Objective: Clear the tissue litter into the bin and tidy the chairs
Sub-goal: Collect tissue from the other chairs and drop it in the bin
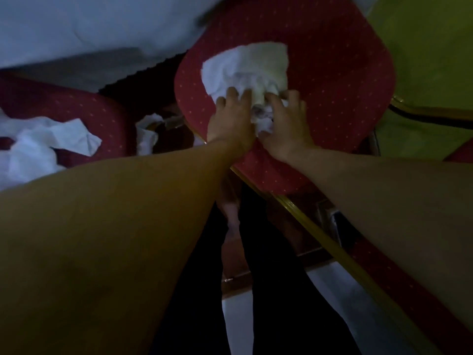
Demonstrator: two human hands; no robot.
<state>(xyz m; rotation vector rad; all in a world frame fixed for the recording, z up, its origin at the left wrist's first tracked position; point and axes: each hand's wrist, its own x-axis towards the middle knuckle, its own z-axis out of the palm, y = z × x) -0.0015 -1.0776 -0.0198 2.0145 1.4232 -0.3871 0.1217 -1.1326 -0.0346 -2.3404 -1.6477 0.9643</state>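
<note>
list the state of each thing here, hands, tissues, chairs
left hand: closing on the tissue pile
right hand: closing on the same pile
tissue pile: crumpled, on the middle chair seat
middle chair: littered
left chair: littered
left tissues: crumpled, untouched

Chair seat (332, 80): matt red woven cloth with a regular pattern of small pale dots. Chair frame (320, 226): gold-coloured, slightly glossy, smooth, apparently painted metal. Tissue pile (245, 67): soft, crumpled white paper, matt, partly tinged yellowish. Second chair seat (76, 106): the same dotted red cloth, bearing more crumpled white tissues (46, 144). Tablecloth (89, 26): white cloth, matt, lightly creased. Surface at right (422, 60): yellow-green, matt; material cannot be told.
</note>
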